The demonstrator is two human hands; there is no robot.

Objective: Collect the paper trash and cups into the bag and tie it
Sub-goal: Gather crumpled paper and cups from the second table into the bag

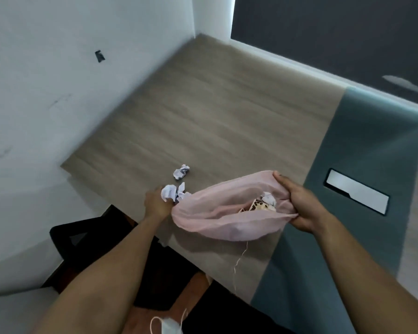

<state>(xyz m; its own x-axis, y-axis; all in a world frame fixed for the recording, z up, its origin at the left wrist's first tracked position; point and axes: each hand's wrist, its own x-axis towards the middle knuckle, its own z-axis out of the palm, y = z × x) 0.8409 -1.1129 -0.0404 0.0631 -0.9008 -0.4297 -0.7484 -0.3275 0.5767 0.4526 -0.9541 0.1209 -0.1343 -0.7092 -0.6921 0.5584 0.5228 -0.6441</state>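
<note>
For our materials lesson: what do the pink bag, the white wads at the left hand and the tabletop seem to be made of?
The thin pink bag looks like sheer matte fabric, perhaps non-woven: soft folds, light shows through. The crumpled white wads look like printed paper: sharp creases, dark marks. The grey-brown tabletop looks like matte wood-grain laminate or veneer.

Head view, steep downward, close over table (227,121) corner

The wood-grain table (203,112) before me fits a corner. A white wall (46,92) with a small black mark (99,56) runs along its left edge. A dark blind (336,32) hangs behind its far edge, bright light leaking beside it. A grey-green runner (348,177) crosses the table's right part, and a black chair (101,227) stands at its near edge.
</note>
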